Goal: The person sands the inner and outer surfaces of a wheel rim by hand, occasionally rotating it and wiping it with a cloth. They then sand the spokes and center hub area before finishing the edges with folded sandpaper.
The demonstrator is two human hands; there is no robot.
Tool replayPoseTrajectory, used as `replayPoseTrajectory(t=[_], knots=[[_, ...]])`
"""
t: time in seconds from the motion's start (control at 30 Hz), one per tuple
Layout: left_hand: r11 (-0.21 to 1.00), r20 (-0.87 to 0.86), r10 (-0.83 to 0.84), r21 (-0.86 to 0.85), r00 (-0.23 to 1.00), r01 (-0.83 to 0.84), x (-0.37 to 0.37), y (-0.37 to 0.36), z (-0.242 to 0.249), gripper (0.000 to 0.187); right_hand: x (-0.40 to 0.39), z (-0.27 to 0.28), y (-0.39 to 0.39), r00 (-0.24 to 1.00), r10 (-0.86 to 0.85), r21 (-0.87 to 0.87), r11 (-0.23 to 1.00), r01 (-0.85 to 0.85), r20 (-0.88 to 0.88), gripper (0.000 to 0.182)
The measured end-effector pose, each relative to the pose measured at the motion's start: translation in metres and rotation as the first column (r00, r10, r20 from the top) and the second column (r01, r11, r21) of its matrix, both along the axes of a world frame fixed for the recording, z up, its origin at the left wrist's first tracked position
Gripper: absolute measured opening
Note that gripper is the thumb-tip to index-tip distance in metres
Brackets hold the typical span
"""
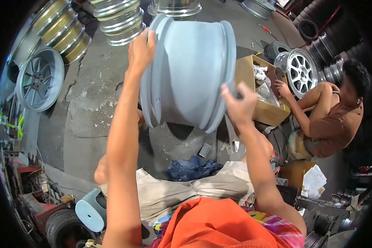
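A pale blue-grey wheel rim [190, 70] stands on its edge in front of me, its wide barrel facing my body. My left hand [141, 51] is closed over the upper part of its left lip. At the lower right lip is my right hand [240, 103], slightly blurred, with the thumb against the lip and the fingers curled beyond the edge. The rim's open faces point sideways and are mostly hidden. On the floor below the rim lie a dark blue cloth [194, 168] and a small grey block [205, 150].
Stacked rims [118, 18] stand at the back left, near a spoked wheel [39, 79]. To the right, a co-worker [335, 111] sits low beside a cardboard box [273, 111] and a silver wheel [301, 71]. A pale blue stool [90, 211] and a tyre [66, 227] are at lower left.
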State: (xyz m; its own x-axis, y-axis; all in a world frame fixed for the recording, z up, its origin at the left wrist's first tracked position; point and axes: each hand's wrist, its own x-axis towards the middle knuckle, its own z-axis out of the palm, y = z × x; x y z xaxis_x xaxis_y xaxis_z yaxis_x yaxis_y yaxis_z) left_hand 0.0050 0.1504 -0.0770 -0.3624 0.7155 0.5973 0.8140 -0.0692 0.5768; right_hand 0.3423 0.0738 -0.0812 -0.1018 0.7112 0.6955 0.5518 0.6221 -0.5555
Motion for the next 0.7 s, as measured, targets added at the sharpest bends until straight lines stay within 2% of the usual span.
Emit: replayPoseTrajectory(t=[0.03,0.07,0.1,0.13,0.2,0.23,0.3,0.33,0.4,0.43,0.5,0.57,0.6,0.67,0.7], knots=[[1.000,0.045,-0.013,-0.007,0.999,0.014,0.007,-0.022,0.002,0.048,-0.006,0.028,0.016,0.997,-0.004,-0.181,0.983,-0.009,-0.075,0.036],[1.000,0.092,-0.026,-0.016,0.995,0.027,0.018,-0.048,0.007,0.047,-0.003,0.046,0.044,1.000,0.015,-0.206,0.978,-0.013,0.007,0.031],[0.999,0.134,-0.033,-0.003,0.990,0.034,0.029,-0.074,0.011,0.046,0.005,0.050,0.088,0.995,0.098,-0.393,0.914,-0.097,-0.016,0.030],[0.999,0.174,-0.045,0.011,0.984,0.044,0.040,-0.097,0.014,0.046,0.004,0.057,0.125,0.995,0.091,-0.472,0.876,-0.096,-0.034,0.031],[0.999,0.219,0.017,-0.040,0.975,-0.009,0.054,-0.139,0.011,0.043,-0.007,0.064,0.192,0.982,0.105,-0.765,0.616,-0.188,-0.157,0.033],[0.999,0.212,0.020,-0.043,0.977,-0.011,0.058,-0.157,0.008,0.043,-0.014,0.056,0.221,0.981,0.106,-0.765,0.613,-0.195,-0.164,0.033],[0.998,0.343,0.033,-0.060,0.939,-0.014,0.064,-0.184,0.002,0.042,-0.028,0.033,0.260,0.978,-0.043,-0.891,0.423,-0.167,-0.203,0.031],[0.998,0.336,0.039,-0.058,0.941,-0.021,0.067,-0.192,-0.002,0.042,-0.033,0.033,0.254,0.974,-0.061,-0.913,0.365,-0.182,-0.218,0.034],[0.999,0.327,0.047,-0.010,0.944,-0.046,0.068,-0.204,-0.008,0.043,-0.033,0.015,0.278,0.974,-0.007,-0.909,0.360,-0.209,-0.227,0.032],[0.999,0.320,0.051,-0.014,0.946,-0.050,0.065,-0.204,-0.006,0.043,-0.043,0.028,0.257,0.974,0.037,-0.908,0.355,-0.223,-0.225,0.030],[0.999,0.293,0.037,-0.031,0.955,-0.029,0.065,-0.197,-0.004,0.044,-0.034,0.049,0.232,0.974,-0.026,-0.923,0.324,-0.206,-0.226,0.031],[0.998,0.331,0.038,-0.063,0.943,-0.018,0.064,-0.183,0.004,0.042,-0.018,0.054,0.234,0.993,0.067,-0.841,0.529,-0.115,-0.094,0.027],[1.000,0.299,0.007,-0.017,0.954,-0.002,0.061,-0.171,0.005,0.041,-0.009,0.060,0.210,0.990,0.099,-0.802,0.581,-0.141,-0.102,0.032],[0.999,0.279,-0.033,0.037,0.960,0.024,0.056,-0.145,0.009,0.040,-0.003,0.062,0.125,0.911,0.104,-0.678,0.636,-0.368,-0.398,0.034],[0.999,0.259,-0.044,0.029,0.965,0.038,0.053,-0.131,0.012,0.041,0.001,0.051,0.089,0.913,0.101,-0.605,0.719,-0.341,-0.395,0.037]])
